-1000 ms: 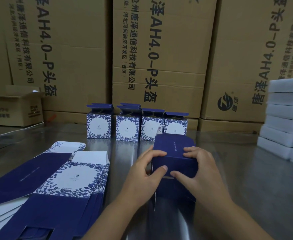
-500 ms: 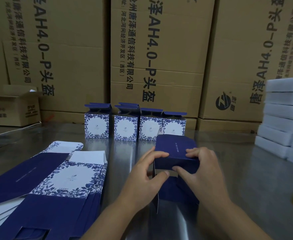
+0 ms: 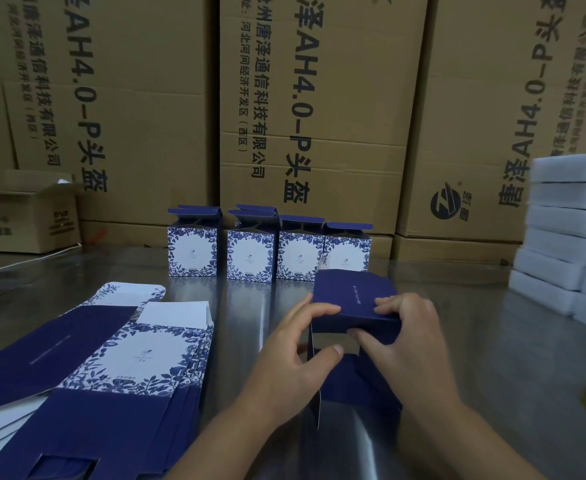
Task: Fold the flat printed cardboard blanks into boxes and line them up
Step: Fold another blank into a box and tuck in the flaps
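Left grip (image 3: 295, 355) and right grip (image 3: 405, 341) both grasp our half-folded box (image 3: 350, 292) on the tabletop (image 3: 475, 358); finished boxes (image 3: 270, 254) line its far side.

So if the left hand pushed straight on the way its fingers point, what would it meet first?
The half-folded blue box that the left hand grips; behind it, probably the rightmost finished box.

One head-worn wide-angle view, facing forward and down across shiny steel tabletop (image 3: 492, 358); dark blue cardboard box (image 3: 352, 296) close at lower centre, tall brown printed cartons (image 3: 319, 98) fill upper frame.
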Action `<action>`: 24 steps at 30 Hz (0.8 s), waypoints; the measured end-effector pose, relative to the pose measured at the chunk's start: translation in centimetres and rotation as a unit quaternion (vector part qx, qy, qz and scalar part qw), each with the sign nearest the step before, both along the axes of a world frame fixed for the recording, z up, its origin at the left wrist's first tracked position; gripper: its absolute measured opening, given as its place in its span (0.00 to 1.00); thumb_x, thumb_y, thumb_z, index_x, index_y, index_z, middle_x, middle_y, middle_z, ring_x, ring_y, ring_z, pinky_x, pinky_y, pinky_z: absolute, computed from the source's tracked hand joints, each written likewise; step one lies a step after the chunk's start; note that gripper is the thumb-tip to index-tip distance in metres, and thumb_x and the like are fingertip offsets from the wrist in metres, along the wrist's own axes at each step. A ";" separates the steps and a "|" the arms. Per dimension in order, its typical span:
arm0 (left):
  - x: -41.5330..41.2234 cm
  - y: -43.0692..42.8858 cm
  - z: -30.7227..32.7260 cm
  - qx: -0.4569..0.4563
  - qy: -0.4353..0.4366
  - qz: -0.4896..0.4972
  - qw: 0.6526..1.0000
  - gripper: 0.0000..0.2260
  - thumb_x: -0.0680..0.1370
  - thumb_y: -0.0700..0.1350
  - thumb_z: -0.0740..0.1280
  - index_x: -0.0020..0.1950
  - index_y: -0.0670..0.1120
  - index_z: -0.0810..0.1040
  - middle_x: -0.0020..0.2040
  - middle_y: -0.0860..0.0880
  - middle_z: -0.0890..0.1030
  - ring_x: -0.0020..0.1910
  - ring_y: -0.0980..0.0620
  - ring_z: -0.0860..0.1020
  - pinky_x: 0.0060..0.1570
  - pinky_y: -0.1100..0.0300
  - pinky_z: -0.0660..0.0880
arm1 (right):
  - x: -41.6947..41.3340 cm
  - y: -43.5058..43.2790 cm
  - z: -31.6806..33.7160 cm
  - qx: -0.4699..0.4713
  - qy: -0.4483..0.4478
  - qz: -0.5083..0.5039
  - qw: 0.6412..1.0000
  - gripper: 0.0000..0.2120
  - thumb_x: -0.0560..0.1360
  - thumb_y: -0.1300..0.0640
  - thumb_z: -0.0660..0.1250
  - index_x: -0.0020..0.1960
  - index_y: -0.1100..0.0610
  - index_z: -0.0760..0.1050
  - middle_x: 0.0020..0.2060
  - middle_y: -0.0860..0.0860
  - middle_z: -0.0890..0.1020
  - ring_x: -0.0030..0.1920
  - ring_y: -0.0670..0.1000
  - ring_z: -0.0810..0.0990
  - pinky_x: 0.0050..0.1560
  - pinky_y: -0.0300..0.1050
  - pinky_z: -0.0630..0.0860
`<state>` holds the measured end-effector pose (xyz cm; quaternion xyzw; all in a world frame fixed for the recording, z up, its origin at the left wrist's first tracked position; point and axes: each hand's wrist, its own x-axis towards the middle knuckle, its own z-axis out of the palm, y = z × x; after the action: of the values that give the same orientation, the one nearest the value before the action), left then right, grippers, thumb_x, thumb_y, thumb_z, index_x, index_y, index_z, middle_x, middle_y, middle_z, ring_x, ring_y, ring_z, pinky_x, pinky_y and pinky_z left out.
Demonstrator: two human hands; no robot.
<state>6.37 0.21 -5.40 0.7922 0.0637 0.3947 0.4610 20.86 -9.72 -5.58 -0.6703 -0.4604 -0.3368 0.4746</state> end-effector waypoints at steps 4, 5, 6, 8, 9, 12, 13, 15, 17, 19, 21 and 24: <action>0.2 0.2 -0.3 0.011 -0.002 0.003 1.000 0.18 0.70 0.49 0.65 0.58 0.63 0.74 0.70 0.60 0.66 0.68 0.66 0.65 0.63 0.62 0.69 | 0.2 -0.2 -0.1 -0.011 -0.001 0.016 1.000 0.25 0.58 0.58 0.81 0.45 0.49 0.67 0.43 0.44 0.74 0.47 0.42 0.69 0.50 0.26 0.64; 0.3 0.3 -0.4 0.012 -0.003 0.001 1.000 0.19 0.71 0.49 0.64 0.61 0.63 0.73 0.70 0.60 0.66 0.68 0.66 0.64 0.64 0.63 0.68 | 0.2 -0.3 -0.1 -0.017 -0.003 0.020 1.000 0.26 0.58 0.57 0.80 0.46 0.48 0.67 0.43 0.45 0.74 0.48 0.42 0.69 0.50 0.25 0.63; 0.4 0.3 -0.6 0.008 -0.006 -0.002 1.000 0.20 0.72 0.50 0.64 0.63 0.62 0.72 0.70 0.59 0.67 0.69 0.66 0.64 0.65 0.63 0.67 | 0.2 -0.3 -0.1 -0.022 -0.005 0.022 1.000 0.25 0.59 0.56 0.80 0.47 0.48 0.67 0.44 0.44 0.74 0.48 0.42 0.69 0.51 0.25 0.63; 0.6 0.5 -0.7 -0.024 -0.014 -0.011 1.000 0.21 0.74 0.51 0.62 0.67 0.63 0.68 0.68 0.61 0.70 0.68 0.64 0.66 0.65 0.61 0.67 | 0.0 -0.4 0.1 -0.026 -0.003 0.027 0.999 0.23 0.62 0.52 0.79 0.48 0.47 0.68 0.44 0.43 0.74 0.47 0.42 0.69 0.51 0.24 0.63; 0.7 0.6 -0.8 -0.049 -0.020 -0.012 0.999 0.20 0.76 0.53 0.61 0.67 0.64 0.67 0.66 0.62 0.72 0.66 0.65 0.68 0.65 0.62 0.68 | -0.2 -0.4 0.2 -0.023 0.003 0.030 0.999 0.19 0.64 0.49 0.76 0.48 0.47 0.68 0.44 0.42 0.74 0.47 0.41 0.69 0.51 0.24 0.62; 1.4 1.3 -1.2 -0.126 -0.011 0.028 0.992 0.19 0.75 0.63 0.55 0.66 0.68 0.63 0.66 0.58 0.73 0.64 0.61 0.72 0.66 0.55 0.68 | -0.8 -0.6 0.6 0.002 0.055 0.058 0.997 0.08 0.71 0.41 0.63 0.45 0.43 0.70 0.44 0.37 0.75 0.51 0.37 0.71 0.50 0.24 0.63; 1.6 1.6 -1.4 -0.145 0.001 0.046 0.988 0.22 0.72 0.68 0.53 0.66 0.68 0.63 0.67 0.56 0.73 0.65 0.57 0.72 0.67 0.51 0.67 | -0.9 -0.6 0.7 0.010 0.079 0.072 0.994 0.07 0.72 0.40 0.59 0.45 0.42 0.71 0.44 0.36 0.76 0.51 0.36 0.71 0.49 0.23 0.64; 1.9 1.9 -1.6 -0.191 0.022 0.067 0.979 0.27 0.65 0.73 0.51 0.61 0.68 0.67 0.67 0.54 0.73 0.66 0.53 0.71 0.68 0.46 0.66 | -1.1 -0.8 0.9 0.016 0.113 0.089 0.989 0.11 0.74 0.40 0.54 0.44 0.42 0.73 0.47 0.33 0.76 0.52 0.34 0.71 0.48 0.22 0.63; 2.1 2.2 -1.8 -0.250 0.036 0.079 0.964 0.28 0.64 0.74 0.52 0.55 0.61 0.72 0.64 0.49 0.76 0.65 0.46 0.73 0.67 0.42 0.66 | -1.2 -0.8 1.1 0.018 0.136 0.099 0.986 0.11 0.76 0.43 0.54 0.44 0.43 0.74 0.48 0.30 0.76 0.53 0.33 0.71 0.48 0.22 0.63; 2.5 2.2 -1.8 -0.286 0.052 0.083 0.953 0.24 0.69 0.71 0.53 0.52 0.57 0.74 0.63 0.42 0.76 0.64 0.39 0.73 0.66 0.38 0.66 | -1.3 -0.7 1.1 0.020 0.152 0.105 0.983 0.11 0.76 0.46 0.53 0.45 0.42 0.74 0.46 0.32 0.78 0.53 0.32 0.71 0.48 0.21 0.63; 2.7 2.3 -1.9 -0.300 0.074 0.082 0.947 0.20 0.76 0.67 0.52 0.50 0.55 0.75 0.57 0.42 0.80 0.59 0.41 0.77 0.60 0.43 0.73 | -1.3 -0.7 1.0 0.019 0.156 0.105 0.982 0.12 0.76 0.47 0.52 0.46 0.41 0.75 0.45 0.35 0.78 0.54 0.32 0.70 0.50 0.21 0.62; 2.9 2.5 -1.7 -0.329 0.087 0.065 0.938 0.22 0.79 0.62 0.50 0.46 0.50 0.77 0.33 0.52 0.83 0.29 0.58 0.80 0.28 0.64 0.74 | -1.3 -0.7 1.0 0.018 0.158 0.099 0.982 0.12 0.77 0.47 0.52 0.47 0.40 0.74 0.47 0.35 0.77 0.55 0.32 0.70 0.51 0.21 0.61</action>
<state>9.29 2.75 -7.10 0.6214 0.2809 0.3105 0.6622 19.57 -10.45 -4.59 -0.6576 -0.4373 -0.1864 0.5845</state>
